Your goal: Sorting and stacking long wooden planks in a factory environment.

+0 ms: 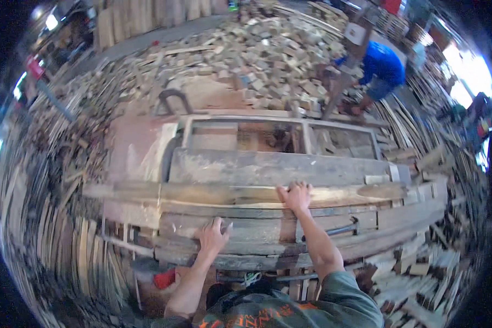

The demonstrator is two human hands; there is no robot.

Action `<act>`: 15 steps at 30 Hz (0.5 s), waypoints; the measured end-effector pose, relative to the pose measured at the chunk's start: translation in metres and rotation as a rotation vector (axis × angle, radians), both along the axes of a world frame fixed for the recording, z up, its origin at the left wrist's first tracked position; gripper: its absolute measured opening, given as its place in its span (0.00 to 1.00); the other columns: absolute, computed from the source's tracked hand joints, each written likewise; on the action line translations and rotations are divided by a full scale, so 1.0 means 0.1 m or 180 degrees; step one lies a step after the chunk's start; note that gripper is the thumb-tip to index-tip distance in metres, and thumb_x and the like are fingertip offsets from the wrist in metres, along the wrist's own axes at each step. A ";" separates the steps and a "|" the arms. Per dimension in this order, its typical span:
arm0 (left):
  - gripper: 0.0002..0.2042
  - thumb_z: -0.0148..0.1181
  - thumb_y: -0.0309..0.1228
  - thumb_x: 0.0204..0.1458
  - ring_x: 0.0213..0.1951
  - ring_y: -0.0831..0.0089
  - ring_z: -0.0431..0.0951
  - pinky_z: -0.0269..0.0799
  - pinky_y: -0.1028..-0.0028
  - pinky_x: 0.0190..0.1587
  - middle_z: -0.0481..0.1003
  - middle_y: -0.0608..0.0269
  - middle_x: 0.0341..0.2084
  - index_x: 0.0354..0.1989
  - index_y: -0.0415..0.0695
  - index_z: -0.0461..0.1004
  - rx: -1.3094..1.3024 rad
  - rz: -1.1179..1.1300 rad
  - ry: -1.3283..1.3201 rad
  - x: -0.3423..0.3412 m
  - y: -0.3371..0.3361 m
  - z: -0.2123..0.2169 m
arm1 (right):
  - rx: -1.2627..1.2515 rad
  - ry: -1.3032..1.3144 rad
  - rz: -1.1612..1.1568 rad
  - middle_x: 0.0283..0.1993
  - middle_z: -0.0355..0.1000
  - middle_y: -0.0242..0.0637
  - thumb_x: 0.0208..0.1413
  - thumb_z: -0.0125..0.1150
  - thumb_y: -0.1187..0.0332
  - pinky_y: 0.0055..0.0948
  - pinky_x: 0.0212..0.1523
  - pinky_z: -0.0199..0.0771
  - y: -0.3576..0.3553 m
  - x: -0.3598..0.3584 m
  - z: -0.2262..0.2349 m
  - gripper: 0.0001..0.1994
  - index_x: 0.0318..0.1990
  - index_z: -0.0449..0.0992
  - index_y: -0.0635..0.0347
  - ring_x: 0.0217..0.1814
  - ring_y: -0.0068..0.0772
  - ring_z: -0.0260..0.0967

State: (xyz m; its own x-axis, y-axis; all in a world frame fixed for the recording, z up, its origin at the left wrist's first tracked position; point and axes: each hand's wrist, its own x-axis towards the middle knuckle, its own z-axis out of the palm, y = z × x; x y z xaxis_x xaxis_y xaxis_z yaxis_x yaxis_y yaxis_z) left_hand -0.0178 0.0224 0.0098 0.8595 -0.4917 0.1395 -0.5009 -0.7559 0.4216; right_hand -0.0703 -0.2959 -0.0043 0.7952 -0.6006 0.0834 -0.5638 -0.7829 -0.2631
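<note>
A long wooden plank [246, 194] lies crosswise on the worn wooden workbench [251, 235]. My right hand [296, 195] is on the plank right of its middle, fingers curled over it. Nearer to me, my left hand [213, 236] hovers over or rests on the bench boards. Its fingers are bent around something small and dark that I cannot make out. To the right of my right forearm lies a claw hammer [341, 229] with a dark blue handle. Blur hides the finer detail of both hands.
Beyond the plank stand a wide board [273, 167] and a rectangular frame [305, 136]. A large heap of wood offcuts [268, 65] spreads behind. A person in blue [382, 63] bends at the far right. Stacked wood strips [65, 240] line the left, loose blocks [415, 268] the right.
</note>
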 end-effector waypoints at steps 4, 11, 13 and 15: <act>0.28 0.63 0.53 0.48 0.48 0.53 0.72 0.65 0.57 0.52 0.74 0.52 0.45 0.52 0.45 0.71 -0.0107 -0.0936 0.0035 0.57 -0.90 0.15 | 0.0218 0.0318 -0.0145 0.49 0.75 0.46 0.52 0.48 0.34 0.45 0.65 0.52 -0.13 -0.01 -0.06 0.34 0.40 0.82 0.60 0.59 0.44 0.66; 0.32 0.65 0.56 0.46 0.45 0.59 0.76 0.69 0.62 0.47 0.76 0.54 0.46 0.52 0.43 0.74 0.1230 -0.2325 0.1893 1.56 -1.59 -0.22 | 0.0363 0.0327 -0.0201 0.51 0.73 0.47 0.53 0.45 0.33 0.47 0.67 0.48 -0.12 0.05 -0.01 0.36 0.45 0.81 0.59 0.62 0.43 0.63; 0.30 0.67 0.55 0.45 0.40 0.63 0.78 0.71 0.65 0.43 0.79 0.57 0.40 0.47 0.42 0.78 0.1338 -0.2691 0.2424 1.63 -1.72 -0.10 | 0.0366 0.0181 -0.0126 0.52 0.71 0.47 0.53 0.48 0.35 0.47 0.66 0.47 -0.09 0.03 0.03 0.34 0.43 0.81 0.61 0.61 0.43 0.63; 0.26 0.71 0.52 0.43 0.31 0.73 0.75 0.71 0.70 0.35 0.78 0.66 0.28 0.40 0.41 0.81 0.1394 -0.2216 0.3485 1.66 -1.77 -0.12 | -0.0104 -0.0454 -0.0290 0.52 0.71 0.48 0.52 0.54 0.38 0.49 0.66 0.49 -0.05 -0.06 -0.03 0.32 0.44 0.79 0.62 0.59 0.46 0.64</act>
